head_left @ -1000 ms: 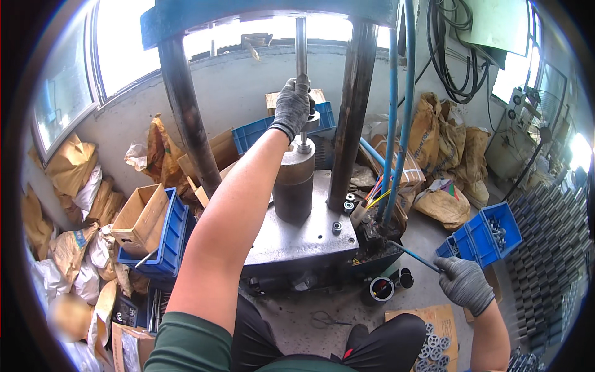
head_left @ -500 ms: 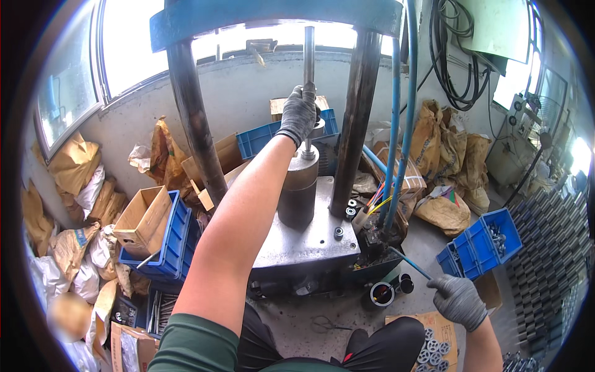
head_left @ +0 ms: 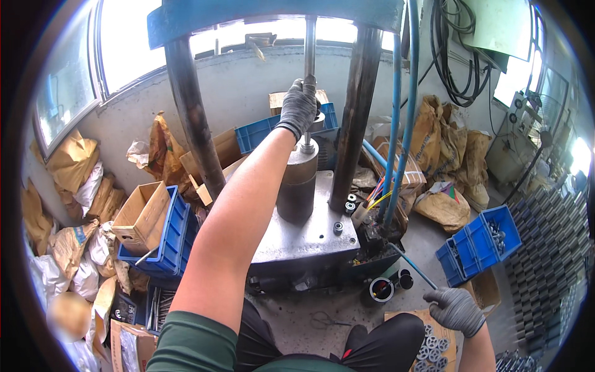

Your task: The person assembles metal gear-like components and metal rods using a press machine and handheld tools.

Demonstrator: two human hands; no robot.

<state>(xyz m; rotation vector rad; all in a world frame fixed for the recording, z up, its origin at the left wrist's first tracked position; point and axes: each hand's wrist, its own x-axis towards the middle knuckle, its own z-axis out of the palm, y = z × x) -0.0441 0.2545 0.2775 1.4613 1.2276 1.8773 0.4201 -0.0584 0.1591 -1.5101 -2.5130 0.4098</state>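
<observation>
In a grey glove, my left hand [head_left: 299,110] is closed around the upright metal rod [head_left: 310,46] of a press. A round metal collar [head_left: 317,123] shows just beside its fingers; the palm side is hidden. Below that hand, a thick steel cylinder [head_left: 296,192] stands on the press's metal bed [head_left: 291,239]. My right hand [head_left: 458,311], gloved too, is at lower right, its fingers curled over the end of a thin lever [head_left: 412,266] that slants down from the press's side.
Dark columns [head_left: 195,118] and blue pipes [head_left: 396,124] frame the press. Small rings [head_left: 338,228] sit on the bed's right corner. Blue crates [head_left: 480,242] hold metal parts at right, beside stacked dark tubes [head_left: 545,248]. Spoked metal discs [head_left: 434,350] lie on cardboard; sacks [head_left: 71,248] are piled left.
My right hand has moved slightly down, and the lever's end has dropped with it. My left hand keeps its hold on the rod.
</observation>
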